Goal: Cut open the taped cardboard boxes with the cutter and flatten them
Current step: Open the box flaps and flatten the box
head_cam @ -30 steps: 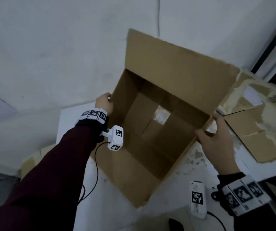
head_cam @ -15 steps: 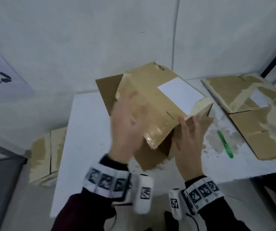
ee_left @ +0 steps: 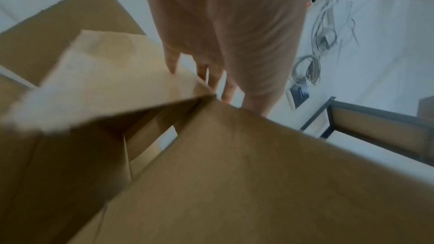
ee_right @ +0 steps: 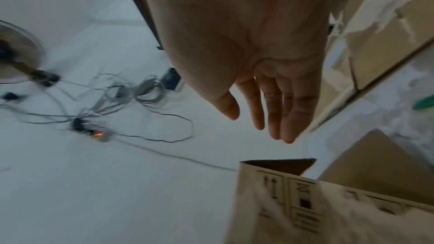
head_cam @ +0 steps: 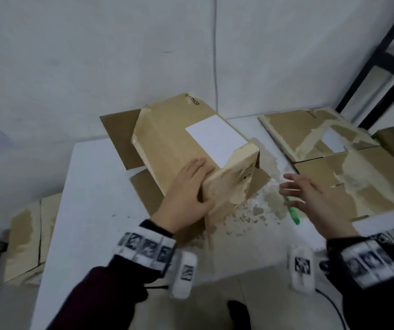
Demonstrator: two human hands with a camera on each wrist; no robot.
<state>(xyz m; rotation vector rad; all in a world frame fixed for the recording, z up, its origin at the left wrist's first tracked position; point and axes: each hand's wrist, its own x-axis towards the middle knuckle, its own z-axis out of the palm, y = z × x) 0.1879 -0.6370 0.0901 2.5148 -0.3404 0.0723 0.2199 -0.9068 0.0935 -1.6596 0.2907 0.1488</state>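
box [head_cam: 174, 148]: tilted, flaps open (white label up) | cutter [head_cam: 293, 214]: green, flat, beside box

The left grip [head_cam: 186, 191] lies palm-down, its fingers straight and close together and its thumb splayed out to the right, while the right grip [head_cam: 315, 198] hovers beside it, palm down, fingers spread and loosely straight.

A plain white wall [head_cam: 72, 55] backs the white desk [head_cam: 91, 186]. A black metal rack [head_cam: 391, 67] stands to the right. Grey cables [ee_right: 131, 96] tangle on the pale floor [ee_right: 94, 192].
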